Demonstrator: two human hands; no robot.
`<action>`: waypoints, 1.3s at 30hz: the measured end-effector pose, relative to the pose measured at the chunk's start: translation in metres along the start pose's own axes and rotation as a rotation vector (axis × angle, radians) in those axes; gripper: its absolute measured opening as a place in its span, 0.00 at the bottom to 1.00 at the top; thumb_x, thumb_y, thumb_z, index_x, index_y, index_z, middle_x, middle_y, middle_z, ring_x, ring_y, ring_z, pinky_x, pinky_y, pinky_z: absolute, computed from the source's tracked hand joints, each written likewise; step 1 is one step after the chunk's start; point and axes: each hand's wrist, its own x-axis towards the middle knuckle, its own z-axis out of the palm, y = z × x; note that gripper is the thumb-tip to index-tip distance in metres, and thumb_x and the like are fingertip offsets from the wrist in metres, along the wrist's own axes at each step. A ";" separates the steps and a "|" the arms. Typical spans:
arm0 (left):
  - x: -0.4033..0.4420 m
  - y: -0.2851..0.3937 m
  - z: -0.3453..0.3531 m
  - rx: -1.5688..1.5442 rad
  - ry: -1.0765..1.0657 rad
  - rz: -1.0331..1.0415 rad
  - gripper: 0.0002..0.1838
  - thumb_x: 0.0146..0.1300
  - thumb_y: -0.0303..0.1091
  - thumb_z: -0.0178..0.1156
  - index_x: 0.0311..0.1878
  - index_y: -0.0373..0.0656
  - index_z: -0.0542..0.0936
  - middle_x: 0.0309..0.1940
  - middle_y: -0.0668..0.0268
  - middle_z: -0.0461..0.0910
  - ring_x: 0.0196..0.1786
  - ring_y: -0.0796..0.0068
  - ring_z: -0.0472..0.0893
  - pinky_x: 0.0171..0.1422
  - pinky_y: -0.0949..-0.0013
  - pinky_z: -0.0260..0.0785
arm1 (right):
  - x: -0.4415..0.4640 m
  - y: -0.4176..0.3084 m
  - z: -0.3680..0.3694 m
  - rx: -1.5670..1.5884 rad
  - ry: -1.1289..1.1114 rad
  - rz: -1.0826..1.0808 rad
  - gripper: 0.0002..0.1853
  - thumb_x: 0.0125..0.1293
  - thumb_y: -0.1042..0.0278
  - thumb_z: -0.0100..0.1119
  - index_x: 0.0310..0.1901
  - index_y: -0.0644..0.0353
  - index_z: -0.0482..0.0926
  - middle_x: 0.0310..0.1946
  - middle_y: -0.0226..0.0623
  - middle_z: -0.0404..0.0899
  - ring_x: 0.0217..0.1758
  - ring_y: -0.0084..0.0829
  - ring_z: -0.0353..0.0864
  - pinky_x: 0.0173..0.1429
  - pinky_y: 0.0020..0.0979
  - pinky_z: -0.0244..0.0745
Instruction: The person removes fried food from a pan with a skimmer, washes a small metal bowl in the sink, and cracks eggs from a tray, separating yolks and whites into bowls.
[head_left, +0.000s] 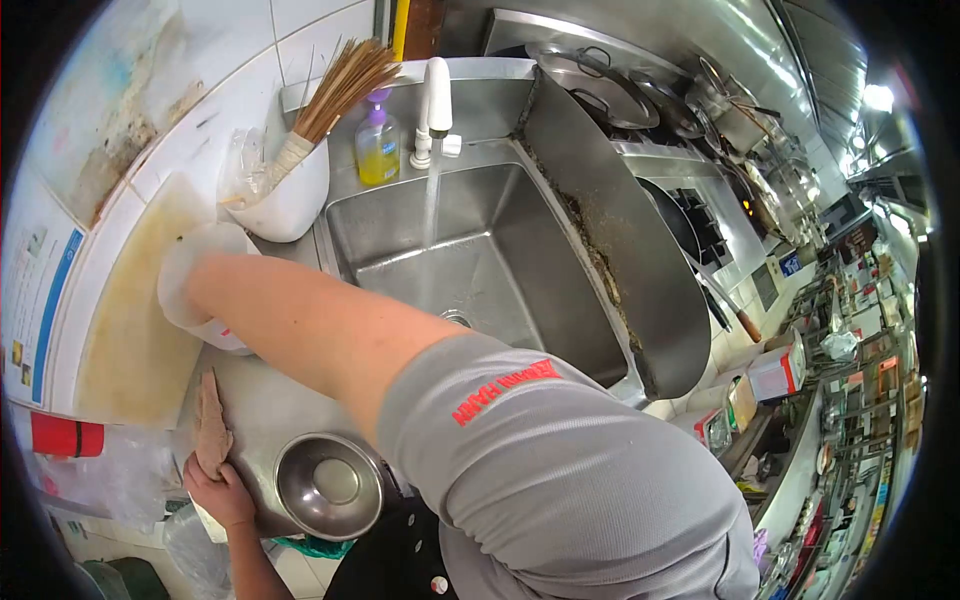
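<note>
My left hand [218, 497] is closed around the lower end of a long greyish-brown piece [212, 428] that looks like a folded cloth. Just right of it, a round steel bowl [329, 485] rests at the counter's near edge. My right arm reaches across to the left, and my right hand [205, 285] is down in a white plastic tub [180, 275]. Its fingers are hidden and blurred there. Behind the tub a stained cutting board [140, 335] leans on the tiled wall.
Water runs from a white tap [437, 105] into the steel sink [520, 270]. A soap bottle [377, 145] and a white container [290, 205] with a bamboo brush [335, 95] stand behind. A metal splash guard [620, 220] separates the sink from the stove [690, 220].
</note>
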 end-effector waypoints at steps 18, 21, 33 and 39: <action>-0.002 -0.023 0.009 0.096 0.006 0.042 0.26 0.62 0.36 0.56 0.61 0.29 0.73 0.57 0.41 0.74 0.59 0.38 0.74 0.67 0.47 0.65 | -0.197 0.093 -0.065 0.689 0.461 0.285 0.14 0.59 0.64 0.62 0.43 0.62 0.83 0.34 0.32 0.83 0.36 0.24 0.80 0.41 0.29 0.76; -0.002 -0.025 0.011 0.101 0.012 0.042 0.27 0.63 0.37 0.56 0.62 0.30 0.73 0.58 0.41 0.74 0.60 0.38 0.73 0.67 0.47 0.64 | -0.258 0.181 -0.029 1.771 0.365 0.309 0.22 0.71 0.66 0.48 0.64 0.65 0.69 0.54 0.50 0.80 0.51 0.51 0.85 0.60 0.53 0.81; -0.004 -0.048 0.022 0.042 -0.010 0.010 0.26 0.65 0.36 0.56 0.64 0.33 0.72 0.59 0.44 0.74 0.62 0.39 0.73 0.68 0.48 0.64 | -0.370 0.321 -0.049 -1.223 -0.441 0.620 0.20 0.69 0.58 0.55 0.60 0.53 0.81 0.67 0.45 0.74 0.75 0.48 0.64 0.77 0.64 0.50; -0.004 -0.057 0.026 0.069 0.008 0.055 0.26 0.66 0.36 0.56 0.65 0.33 0.71 0.60 0.44 0.74 0.61 0.39 0.73 0.68 0.49 0.65 | -0.446 0.329 0.036 -1.146 -0.576 0.379 0.23 0.72 0.58 0.50 0.64 0.58 0.78 0.73 0.50 0.66 0.80 0.49 0.58 0.79 0.64 0.43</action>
